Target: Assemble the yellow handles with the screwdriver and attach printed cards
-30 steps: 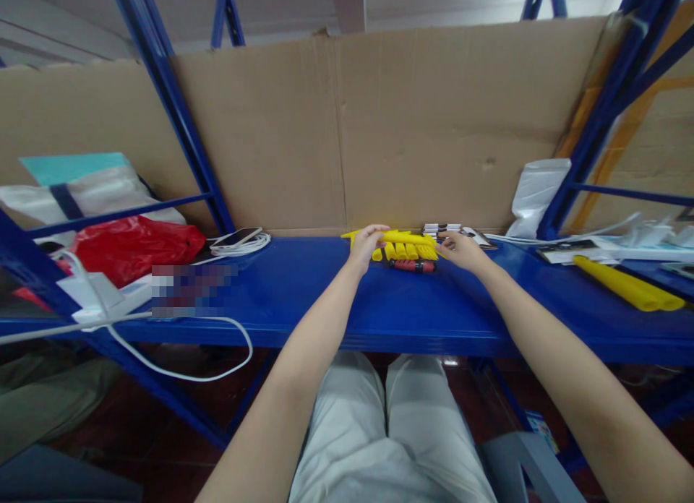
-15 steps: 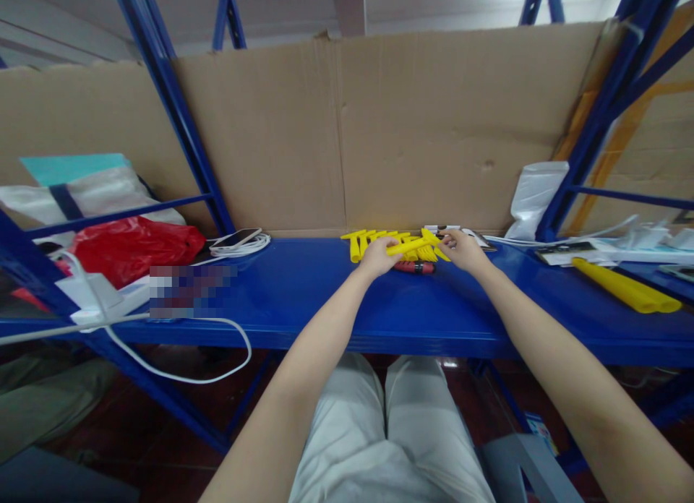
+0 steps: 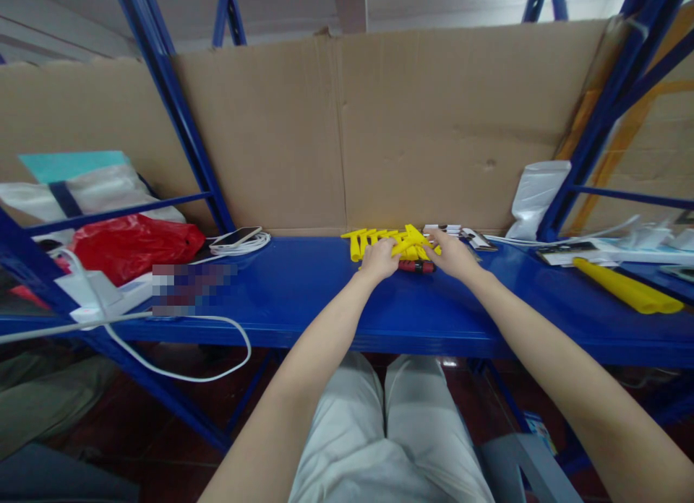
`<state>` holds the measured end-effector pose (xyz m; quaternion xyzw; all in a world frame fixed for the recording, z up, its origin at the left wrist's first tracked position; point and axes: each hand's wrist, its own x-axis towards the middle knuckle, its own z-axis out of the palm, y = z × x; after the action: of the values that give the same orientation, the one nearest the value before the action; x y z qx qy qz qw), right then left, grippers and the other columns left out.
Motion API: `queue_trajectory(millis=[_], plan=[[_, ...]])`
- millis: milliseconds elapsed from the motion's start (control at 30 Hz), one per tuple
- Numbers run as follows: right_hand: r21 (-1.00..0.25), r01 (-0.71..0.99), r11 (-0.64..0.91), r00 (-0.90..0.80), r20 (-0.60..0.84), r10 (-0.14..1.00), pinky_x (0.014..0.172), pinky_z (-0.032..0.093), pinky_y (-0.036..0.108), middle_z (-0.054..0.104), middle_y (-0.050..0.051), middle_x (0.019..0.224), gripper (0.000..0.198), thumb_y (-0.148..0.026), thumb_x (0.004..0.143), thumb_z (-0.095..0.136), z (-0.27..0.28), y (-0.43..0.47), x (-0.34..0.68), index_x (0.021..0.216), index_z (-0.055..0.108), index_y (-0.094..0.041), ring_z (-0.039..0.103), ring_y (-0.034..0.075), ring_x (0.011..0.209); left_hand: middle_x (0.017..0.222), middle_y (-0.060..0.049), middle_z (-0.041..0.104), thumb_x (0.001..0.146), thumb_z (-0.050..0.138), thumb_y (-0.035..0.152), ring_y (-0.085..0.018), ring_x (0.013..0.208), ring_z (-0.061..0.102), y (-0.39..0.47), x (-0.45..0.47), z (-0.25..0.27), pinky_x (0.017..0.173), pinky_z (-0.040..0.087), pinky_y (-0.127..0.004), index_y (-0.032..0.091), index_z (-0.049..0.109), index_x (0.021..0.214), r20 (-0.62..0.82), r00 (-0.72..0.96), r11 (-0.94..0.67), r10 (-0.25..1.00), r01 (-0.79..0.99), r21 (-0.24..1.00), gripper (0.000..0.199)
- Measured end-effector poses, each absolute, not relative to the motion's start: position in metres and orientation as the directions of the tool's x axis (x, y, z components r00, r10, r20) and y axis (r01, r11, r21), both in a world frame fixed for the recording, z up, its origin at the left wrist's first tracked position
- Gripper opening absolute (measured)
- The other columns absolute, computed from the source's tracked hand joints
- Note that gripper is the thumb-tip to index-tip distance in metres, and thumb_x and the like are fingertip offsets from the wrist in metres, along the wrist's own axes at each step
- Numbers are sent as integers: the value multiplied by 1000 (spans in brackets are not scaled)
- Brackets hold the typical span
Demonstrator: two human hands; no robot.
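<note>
A yellow T-shaped plastic piece [image 3: 414, 237] is held above the blue shelf between my two hands. My left hand [image 3: 380, 260] is closed around its stem. On its right side, the fingers of my right hand [image 3: 449, 253] are pinched at the crossbar end, and my fingertips partly cover it. A row of similar yellow T-shaped pieces [image 3: 356, 247] lies behind and beneath my hands, some of them hidden. Just in front of the row lies a red and black handled tool [image 3: 417, 267], partly covered by my left hand.
A cardboard sheet [image 3: 271, 142] walls off the back of the blue shelf [image 3: 303, 293]. Left are a phone [image 3: 236, 237], coiled white cable, a red plastic bag [image 3: 135, 248] and a power strip. On the right lie a rolled yellow sheet [image 3: 623, 286] and a white pouch [image 3: 536, 199].
My right hand has moved left, closer to my left hand. The held yellow piece has shifted left and its crossbar sits slightly higher. My left hand has moved a little to the right.
</note>
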<state>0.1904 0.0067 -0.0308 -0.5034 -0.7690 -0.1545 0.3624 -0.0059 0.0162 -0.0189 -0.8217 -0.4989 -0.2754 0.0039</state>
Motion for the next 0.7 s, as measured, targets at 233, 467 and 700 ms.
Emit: queue_trajectory(millis=[233, 467, 700], plan=[[-23, 867, 497, -352, 678, 645, 86, 53, 43, 65, 17, 118, 44, -28, 89, 43, -32, -2, 176, 129, 51, -12, 64, 28, 104, 122, -9, 65, 86, 54, 26, -23, 114, 58, 16, -6, -18, 97, 44, -36, 18, 63, 115, 458, 315, -472, 831, 834, 285, 31], [-9, 856, 517, -397, 628, 669, 88, 53, 41, 64, 15, 122, 47, -26, 88, 45, -34, -5, 169, 134, 48, -14, 63, 26, 109, 113, -7, 68, 85, 56, 30, -22, 110, 60, 17, -7, -17, 93, 46, -34, 20, 66, 105, 432, 275, -433, 859, 841, 324, 24], [-39, 849, 527, -405, 593, 696, 93, 50, 42, 62, 12, 126, 50, -25, 88, 45, -32, -11, 165, 138, 46, -20, 61, 25, 111, 113, -9, 68, 84, 58, 26, -24, 108, 61, 20, -8, -19, 92, 46, -35, 19, 66, 104, 435, 261, -432, 862, 828, 359, 23]])
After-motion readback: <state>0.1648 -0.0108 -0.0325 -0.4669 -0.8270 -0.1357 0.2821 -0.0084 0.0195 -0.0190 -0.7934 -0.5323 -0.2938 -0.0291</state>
